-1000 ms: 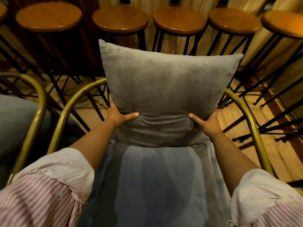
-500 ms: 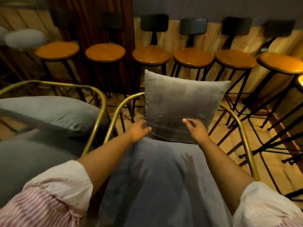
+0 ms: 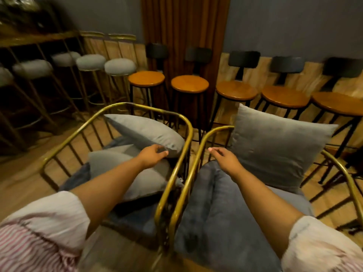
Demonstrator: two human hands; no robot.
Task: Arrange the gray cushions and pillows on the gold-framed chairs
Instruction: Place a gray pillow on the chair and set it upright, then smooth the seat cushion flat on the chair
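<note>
Two gold-framed chairs stand side by side: the left chair [image 3: 137, 107] and the right chair [image 3: 198, 154]. On the right chair a gray pillow [image 3: 279, 146] stands upright at the back of a gray seat cushion [image 3: 225, 222]. The left chair holds two loose gray pillows, an upper pillow [image 3: 143, 132] lying tilted on a lower pillow [image 3: 137, 173]. My left hand [image 3: 152, 156] reaches over the left chair, fingers spread at the upper pillow's near corner. My right hand [image 3: 224, 157] hovers open just left of the upright pillow, holding nothing.
A row of wooden-seat bar stools [image 3: 189, 84] with black legs lines the far wall behind both chairs. Gray-padded gold stools [image 3: 119, 66] stand at the back left beside a wooden counter [image 3: 37, 39]. Wooden floor [image 3: 17, 177] shows to the left of the chairs.
Both hands have let go of the upright pillow on the right chair. My view has swung left, and my left hand has moved across to the pillows on the left chair.
</note>
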